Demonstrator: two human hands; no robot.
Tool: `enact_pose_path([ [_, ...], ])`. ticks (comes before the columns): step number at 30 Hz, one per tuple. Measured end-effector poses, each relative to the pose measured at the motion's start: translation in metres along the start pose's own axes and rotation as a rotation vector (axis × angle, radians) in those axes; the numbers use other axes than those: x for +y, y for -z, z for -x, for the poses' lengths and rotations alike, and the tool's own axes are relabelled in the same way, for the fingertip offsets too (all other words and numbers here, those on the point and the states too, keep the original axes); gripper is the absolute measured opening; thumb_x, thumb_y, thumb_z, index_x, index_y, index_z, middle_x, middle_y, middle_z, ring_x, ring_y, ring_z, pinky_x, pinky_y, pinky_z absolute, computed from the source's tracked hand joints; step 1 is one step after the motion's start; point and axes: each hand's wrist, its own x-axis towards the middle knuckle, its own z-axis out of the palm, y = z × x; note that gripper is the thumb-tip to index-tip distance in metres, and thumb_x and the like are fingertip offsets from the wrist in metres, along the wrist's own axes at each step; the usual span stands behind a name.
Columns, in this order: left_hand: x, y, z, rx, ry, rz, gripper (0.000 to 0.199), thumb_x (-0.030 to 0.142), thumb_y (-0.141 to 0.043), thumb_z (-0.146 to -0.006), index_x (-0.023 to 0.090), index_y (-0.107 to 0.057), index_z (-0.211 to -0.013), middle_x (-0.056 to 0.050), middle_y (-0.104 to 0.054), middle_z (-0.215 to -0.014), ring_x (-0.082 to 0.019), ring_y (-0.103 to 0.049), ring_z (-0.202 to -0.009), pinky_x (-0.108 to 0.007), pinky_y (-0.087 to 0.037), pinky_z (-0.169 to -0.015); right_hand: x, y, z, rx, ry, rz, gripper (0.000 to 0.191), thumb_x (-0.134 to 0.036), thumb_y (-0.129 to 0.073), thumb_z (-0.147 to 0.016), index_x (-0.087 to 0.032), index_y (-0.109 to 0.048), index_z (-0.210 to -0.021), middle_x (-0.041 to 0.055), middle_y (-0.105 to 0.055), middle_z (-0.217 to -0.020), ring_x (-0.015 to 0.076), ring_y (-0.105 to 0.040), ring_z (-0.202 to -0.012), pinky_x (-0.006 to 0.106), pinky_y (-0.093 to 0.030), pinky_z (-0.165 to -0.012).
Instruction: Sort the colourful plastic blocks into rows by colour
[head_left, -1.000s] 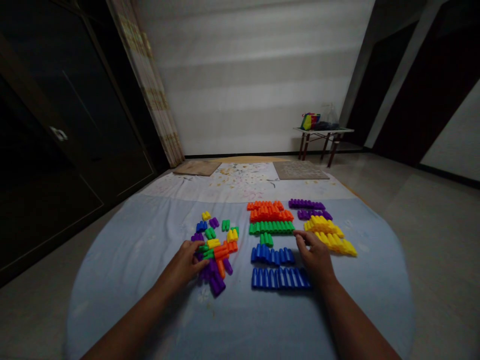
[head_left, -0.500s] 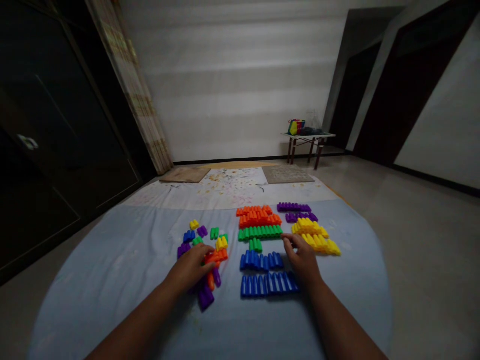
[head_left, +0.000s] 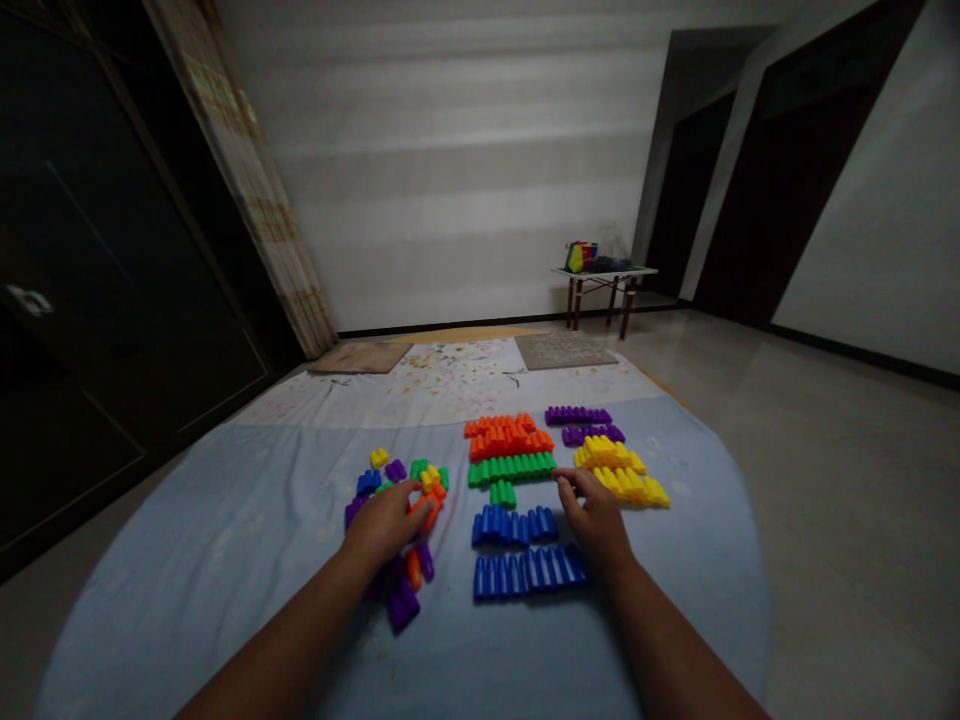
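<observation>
My left hand [head_left: 384,522] reaches over a mixed heap of bullet-shaped plastic building blocks, its thumb and fingers closed round an orange block [head_left: 430,508]. Beside it lie yellow blocks [head_left: 430,477], a blue block [head_left: 368,482] and purple blocks [head_left: 403,604]; part of the heap is hidden under the hand. At the right end of a joined green row [head_left: 514,468] is my right hand [head_left: 594,515], fingers curled and fingertips by the last block. Whether anything small sits in that pinch cannot be seen. Below the row is a short green piece [head_left: 503,494].
Sorted around my right hand are orange rows [head_left: 511,441], purple rows [head_left: 578,415], yellow rows [head_left: 630,487] and blue rows [head_left: 529,574]. A pale blue cloth [head_left: 247,540] covers the table. Two flat boards [head_left: 566,350] lie at its far end. Behind stands a small side table [head_left: 637,271].
The view has shifted slightly. Under my left hand the orange block has tilted, and the yellow blocks near it have moved away from me, against the green ones. My right hand stays by the green row.
</observation>
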Motion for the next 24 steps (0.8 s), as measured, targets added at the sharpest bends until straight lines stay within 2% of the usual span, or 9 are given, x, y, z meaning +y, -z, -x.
enact_pose_path([
  [3,-0.002,0.001,-0.001,-0.006,-0.036,-0.007,0.053,0.053,-0.039,-0.077,0.018,-0.058,-0.112,-0.009,-0.067,-0.097,-0.022,-0.061,-0.087,-0.031,-0.043,-0.074,-0.001,0.001,0.0,0.012,0.007,-0.003,0.025,-0.029,-0.042,-0.086,-0.017,-0.063,-0.092,0.0077,-0.065,-0.085,0.0178,-0.058,-0.075,0.029,-0.048,-0.066],
  [6,-0.005,0.006,-0.002,-0.011,-0.136,0.017,0.052,0.052,-0.043,-0.075,0.017,-0.058,-0.111,-0.009,-0.064,-0.107,-0.021,-0.059,-0.096,-0.031,-0.042,-0.083,-0.002,0.001,-0.001,0.016,0.009,-0.004,0.025,-0.028,-0.042,-0.086,-0.017,-0.063,-0.092,0.0075,-0.064,-0.086,0.0174,-0.058,-0.075,0.029,-0.048,-0.067],
  [11,-0.009,0.012,-0.003,-0.149,-0.267,0.015,0.05,0.038,-0.056,-0.067,0.024,-0.056,-0.115,-0.004,-0.058,-0.121,-0.022,-0.055,-0.106,-0.032,-0.037,-0.093,0.0,0.0,-0.001,0.03,0.01,-0.004,0.025,-0.029,-0.042,-0.086,-0.017,-0.063,-0.091,0.007,-0.065,-0.084,0.017,-0.058,-0.073,0.029,-0.048,-0.067],
  [17,-0.005,0.013,-0.007,-0.213,-0.312,-0.047,0.05,0.026,-0.054,-0.065,0.026,-0.055,-0.115,-0.002,-0.059,-0.119,-0.022,-0.054,-0.103,-0.033,-0.038,-0.09,-0.003,-0.001,-0.003,0.041,0.02,-0.022,0.022,-0.026,-0.043,-0.085,-0.018,-0.063,-0.089,0.0061,-0.063,-0.081,0.0167,-0.058,-0.072,0.028,-0.047,-0.065],
  [21,-0.005,0.016,-0.011,-0.222,-0.369,-0.108,0.054,0.027,-0.056,-0.064,0.029,-0.054,-0.118,-0.002,-0.058,-0.12,-0.023,-0.054,-0.101,-0.035,-0.037,-0.09,-0.003,-0.001,-0.004,0.047,0.016,-0.009,0.022,-0.023,-0.042,-0.085,-0.017,-0.063,-0.09,0.0056,-0.063,-0.081,0.016,-0.057,-0.072,0.027,-0.047,-0.065],
  [24,-0.006,0.023,-0.014,-0.217,-0.361,-0.134,0.05,0.033,-0.057,-0.065,0.028,-0.057,-0.114,-0.003,-0.06,-0.114,-0.023,-0.055,-0.1,-0.035,-0.038,-0.089,-0.003,-0.002,-0.004,0.056,0.02,-0.008,0.022,-0.022,-0.042,-0.085,-0.017,-0.062,-0.09,0.0052,-0.062,-0.08,0.0156,-0.057,-0.072,0.026,-0.047,-0.065],
])
